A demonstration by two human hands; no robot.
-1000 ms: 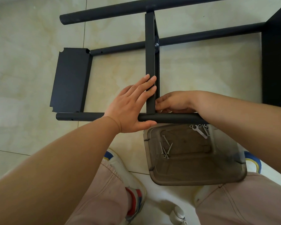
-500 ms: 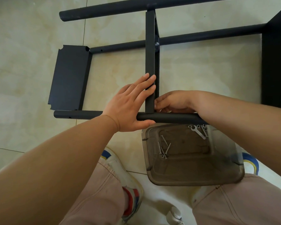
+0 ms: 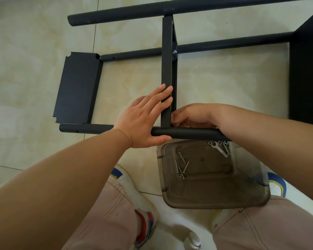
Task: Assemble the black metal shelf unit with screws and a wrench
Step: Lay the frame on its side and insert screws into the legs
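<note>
The left hand (image 3: 143,120) lies flat, fingers straight against the left face of the upright black metal shelf panel (image 3: 166,69), thumb hooked under the near black round metal tube (image 3: 184,133), bracing the joint. The right hand (image 3: 192,116) is tucked in on the panel's right side, fingers curled at the near corner where panel meets tube; whether they pinch a screw there I cannot tell (the panel's edge hides the fingertips). Outward now: this panel already carries one silver bolt (image 3: 174,51) at the middle black tube (image 3: 224,43), so that joint looks done, and the near corner seems to be the one in hand. To the left, a second flat black shelf panel (image 3: 78,87) lies on the tiled floor between the tubes, by the look of it not fastened. Below the hands, the smoky clear plastic bin (image 3: 213,201) holds loose silver screws (image 3: 182,166) and the small silver wrench (image 3: 219,149), untouched. Plenty left, I'd judge.
</note>
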